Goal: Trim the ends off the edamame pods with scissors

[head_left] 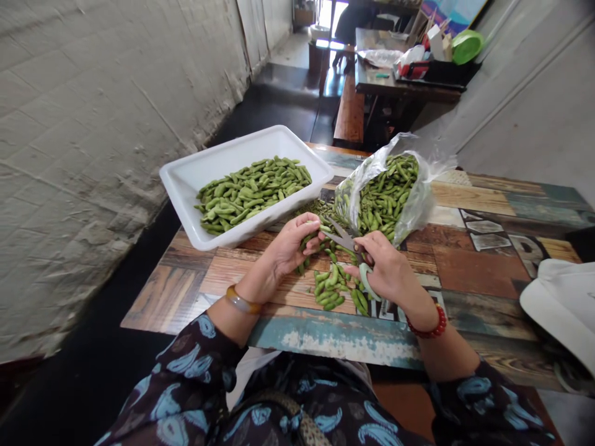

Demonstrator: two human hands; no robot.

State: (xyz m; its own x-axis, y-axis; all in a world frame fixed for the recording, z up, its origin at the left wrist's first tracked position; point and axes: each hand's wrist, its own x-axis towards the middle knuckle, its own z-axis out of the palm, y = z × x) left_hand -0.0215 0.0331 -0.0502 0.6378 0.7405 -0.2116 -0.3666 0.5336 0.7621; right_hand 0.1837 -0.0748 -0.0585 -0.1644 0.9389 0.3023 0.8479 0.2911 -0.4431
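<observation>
Pinched in my left hand (292, 244), at least one slender green pod (323, 228) sat by the parted blades of one pair of scissors (343, 238), gripped in my right hand (385, 267). Smooth, plump loose pods (331, 287), too overlapped to count, lay below on one patchwork table (223, 272), near one white tub (260, 225) and one clear bag (422, 207).

Your tub (183, 189) is white, its pods (255, 193) green. Right of the tub: scissors (343, 238), grey blades, pale green handles. Nearer you than the tub: amber bangle (243, 301), red bracelet (428, 323), your sleeves (186, 365) black with light-blue paisley (busy print). Under the tub, tabletop (297, 331): patchwork woodgrain, brown, teal, whitish.
</observation>
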